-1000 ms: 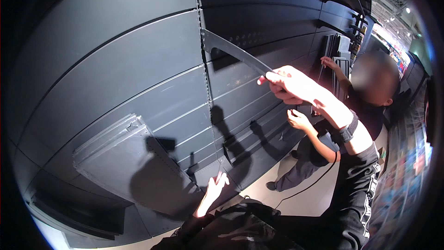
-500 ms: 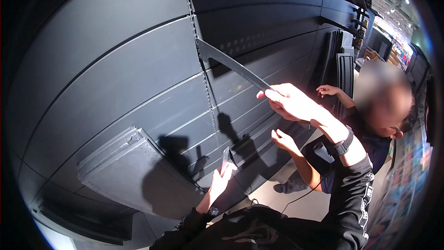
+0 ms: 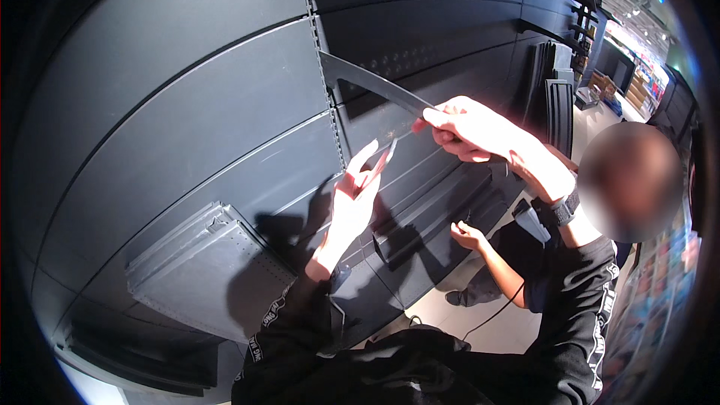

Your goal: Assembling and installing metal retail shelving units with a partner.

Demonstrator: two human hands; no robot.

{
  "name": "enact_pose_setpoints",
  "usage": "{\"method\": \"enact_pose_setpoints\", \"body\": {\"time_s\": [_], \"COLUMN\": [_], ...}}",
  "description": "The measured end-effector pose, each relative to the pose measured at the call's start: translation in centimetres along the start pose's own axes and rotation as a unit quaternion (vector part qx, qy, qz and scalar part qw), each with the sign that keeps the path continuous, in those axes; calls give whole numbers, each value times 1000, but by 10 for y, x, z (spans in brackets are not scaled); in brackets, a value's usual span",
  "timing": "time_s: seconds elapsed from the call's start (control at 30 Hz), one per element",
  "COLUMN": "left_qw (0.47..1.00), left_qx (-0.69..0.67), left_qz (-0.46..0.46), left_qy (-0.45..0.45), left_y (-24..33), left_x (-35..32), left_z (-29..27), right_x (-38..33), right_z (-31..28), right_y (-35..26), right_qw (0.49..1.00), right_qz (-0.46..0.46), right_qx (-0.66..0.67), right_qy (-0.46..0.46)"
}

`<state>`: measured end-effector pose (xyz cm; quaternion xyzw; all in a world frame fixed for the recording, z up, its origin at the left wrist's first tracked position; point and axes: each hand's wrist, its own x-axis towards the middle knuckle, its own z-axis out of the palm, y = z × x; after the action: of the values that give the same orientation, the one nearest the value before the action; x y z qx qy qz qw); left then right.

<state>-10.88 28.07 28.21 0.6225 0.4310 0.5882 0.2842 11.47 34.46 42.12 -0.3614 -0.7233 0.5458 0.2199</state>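
- Reaching upward, left hand (image 3: 356, 195) is spread wide, fingers near the slotted upright (image 3: 330, 116).
- Right hand (image 3: 469, 129) pinches the grey shelf bracket (image 3: 367, 81) by its outer tip.
- Judged step: seating bracket hooks; next move needs slot alignment.
- A co-worker's hand (image 3: 469, 236) rests lower, by the dark wall panels (image 3: 187, 105).

We wear a black long-sleeved top; both sleeves (image 3: 581, 307) carry white lettering running along the forearm, with a thin white stripe beside it on the right one. The left sleeve (image 3: 289, 315) ends in a plain cuff at the wrist. A black wristwatch (image 3: 564, 210) with a dark band sits on our right wrist. Our left hand (image 3: 352, 199) and right hand (image 3: 469, 131) are bare, without gloves or rings.
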Motion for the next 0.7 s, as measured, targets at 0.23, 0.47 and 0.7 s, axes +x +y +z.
{"method": "enact_pose_setpoints", "body": {"time_s": [0.23, 0.47, 0.7], "left_qw": [997, 986, 970], "left_qx": [58, 97, 170], "left_qz": [49, 137, 157], "left_qy": [24, 17, 69], "left_y": [17, 3, -12], "left_x": [71, 133, 128], "left_z": [-3, -6, 4], "right_x": [-3, 11, -1], "right_z": [8, 20, 22], "right_y": [-13, -31, -28], "right_qw": [999, 992, 991], "right_qz": [15, 107, 121], "right_qx": [16, -65, -59], "right_qy": [-29, 9, 11]}}
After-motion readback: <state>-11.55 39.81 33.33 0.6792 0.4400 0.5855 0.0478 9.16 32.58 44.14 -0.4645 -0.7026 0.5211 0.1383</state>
